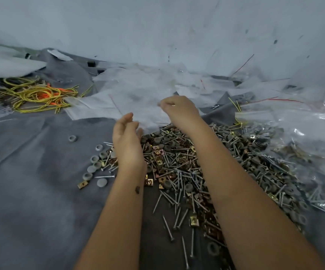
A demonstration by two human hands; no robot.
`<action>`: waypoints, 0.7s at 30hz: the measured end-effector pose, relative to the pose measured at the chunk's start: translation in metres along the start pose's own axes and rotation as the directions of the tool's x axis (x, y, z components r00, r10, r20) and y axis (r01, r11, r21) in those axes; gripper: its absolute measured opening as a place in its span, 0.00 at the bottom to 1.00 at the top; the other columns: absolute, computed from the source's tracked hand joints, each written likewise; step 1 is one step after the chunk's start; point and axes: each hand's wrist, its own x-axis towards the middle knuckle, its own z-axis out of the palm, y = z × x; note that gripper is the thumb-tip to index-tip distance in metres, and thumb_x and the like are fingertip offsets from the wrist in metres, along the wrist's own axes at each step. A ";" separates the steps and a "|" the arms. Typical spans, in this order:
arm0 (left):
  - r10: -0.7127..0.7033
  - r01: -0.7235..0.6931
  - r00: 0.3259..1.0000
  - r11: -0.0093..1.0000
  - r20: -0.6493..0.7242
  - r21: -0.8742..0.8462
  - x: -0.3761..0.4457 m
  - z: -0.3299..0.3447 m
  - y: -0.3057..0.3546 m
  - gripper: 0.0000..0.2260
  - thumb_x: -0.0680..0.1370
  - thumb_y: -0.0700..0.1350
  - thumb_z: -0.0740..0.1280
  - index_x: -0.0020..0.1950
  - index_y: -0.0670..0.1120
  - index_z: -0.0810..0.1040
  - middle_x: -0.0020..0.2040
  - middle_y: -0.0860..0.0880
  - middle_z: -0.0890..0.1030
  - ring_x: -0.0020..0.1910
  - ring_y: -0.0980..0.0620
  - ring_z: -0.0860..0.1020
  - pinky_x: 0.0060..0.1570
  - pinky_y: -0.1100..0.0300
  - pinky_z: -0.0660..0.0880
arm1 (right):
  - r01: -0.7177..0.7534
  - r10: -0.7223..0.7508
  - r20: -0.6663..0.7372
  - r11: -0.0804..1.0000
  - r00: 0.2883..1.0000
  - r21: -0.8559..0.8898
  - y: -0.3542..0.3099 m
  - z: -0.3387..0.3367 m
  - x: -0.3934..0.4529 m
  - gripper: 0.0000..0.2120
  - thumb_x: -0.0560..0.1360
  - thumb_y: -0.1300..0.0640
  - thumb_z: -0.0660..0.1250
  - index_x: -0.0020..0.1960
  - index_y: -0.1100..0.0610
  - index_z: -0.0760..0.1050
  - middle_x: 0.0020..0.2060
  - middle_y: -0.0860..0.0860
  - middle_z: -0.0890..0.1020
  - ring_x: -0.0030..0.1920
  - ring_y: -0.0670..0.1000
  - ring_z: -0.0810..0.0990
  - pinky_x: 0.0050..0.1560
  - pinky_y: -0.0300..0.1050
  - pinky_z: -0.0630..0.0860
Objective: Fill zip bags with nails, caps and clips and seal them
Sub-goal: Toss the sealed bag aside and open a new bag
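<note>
A big heap of steel nails [179, 184], grey round caps [167, 185] and brass-coloured clips [158, 155] lies on the grey cloth in front of me. Beyond it is a spread of empty clear zip bags [130, 94]. My right hand [179, 110] is raised over those bags with its fingers curled and its fingertips pinched on the upper edge of one clear bag [150, 117]. My left hand [125, 137] is held edge-on at the left side of the heap, fingers loosely bent, at the lower edge of that same bag; its grip is unclear.
Filled zip bags [301, 145] are piled at the right. A tangle of yellow and orange ties [39, 94] lies at the far left. A few loose caps [73, 138] and a clip sit left of the heap. Bare grey cloth [31, 191] covers the left foreground.
</note>
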 end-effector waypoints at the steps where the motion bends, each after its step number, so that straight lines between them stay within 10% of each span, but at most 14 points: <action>1: 0.017 -0.018 1.000 0.999 0.025 0.034 -0.002 0.000 0.001 0.09 0.80 0.36 0.63 0.54 0.49 0.78 0.57 0.49 0.77 0.52 0.57 0.78 0.58 0.62 0.75 | -0.006 0.011 -0.054 0.994 0.999 0.106 0.002 -0.003 -0.009 0.13 0.80 0.53 0.59 0.52 0.52 0.82 0.52 0.47 0.83 0.48 0.48 0.78 0.51 0.46 0.72; 5: 0.053 -0.084 0.979 0.985 0.197 0.151 -0.016 0.001 -0.001 0.16 0.78 0.47 0.69 0.65 0.52 0.70 0.66 0.50 0.73 0.65 0.53 0.73 0.66 0.54 0.71 | 0.016 0.114 -0.209 0.845 0.971 0.534 0.002 -0.008 -0.056 0.12 0.79 0.61 0.62 0.49 0.46 0.80 0.39 0.46 0.81 0.33 0.50 0.79 0.34 0.40 0.73; 9: -0.109 0.141 0.904 0.989 0.414 -0.049 -0.022 -0.002 0.007 0.37 0.69 0.69 0.64 0.69 0.46 0.67 0.64 0.42 0.78 0.61 0.43 0.79 0.61 0.45 0.76 | 0.091 0.037 -0.235 0.854 0.971 0.512 0.004 0.004 -0.100 0.19 0.76 0.68 0.61 0.49 0.46 0.82 0.47 0.47 0.84 0.28 0.47 0.75 0.30 0.34 0.69; 13: -0.162 0.153 0.874 0.987 0.458 0.057 -0.016 -0.017 0.015 0.20 0.83 0.56 0.55 0.65 0.44 0.72 0.54 0.43 0.84 0.51 0.43 0.84 0.51 0.46 0.81 | 0.079 0.024 -0.241 0.910 0.970 0.408 0.009 0.005 -0.122 0.23 0.72 0.73 0.60 0.47 0.47 0.83 0.49 0.43 0.80 0.48 0.39 0.78 0.45 0.31 0.73; 18: -0.189 0.131 0.879 0.978 0.438 0.160 -0.010 -0.032 0.021 0.15 0.85 0.49 0.54 0.64 0.47 0.75 0.52 0.43 0.85 0.50 0.45 0.84 0.41 0.55 0.82 | 0.030 0.123 -0.284 0.875 0.951 0.483 0.015 -0.002 -0.132 0.23 0.70 0.73 0.59 0.42 0.47 0.81 0.43 0.46 0.83 0.27 0.40 0.71 0.25 0.33 0.66; 21: -0.016 -0.006 0.949 0.998 0.316 0.068 -0.017 -0.031 0.025 0.15 0.85 0.51 0.53 0.68 0.50 0.72 0.51 0.45 0.85 0.46 0.48 0.85 0.39 0.57 0.82 | -0.004 0.185 -0.413 0.916 0.892 0.401 0.018 -0.003 -0.134 0.20 0.71 0.71 0.59 0.46 0.47 0.80 0.47 0.48 0.81 0.36 0.41 0.74 0.32 0.34 0.68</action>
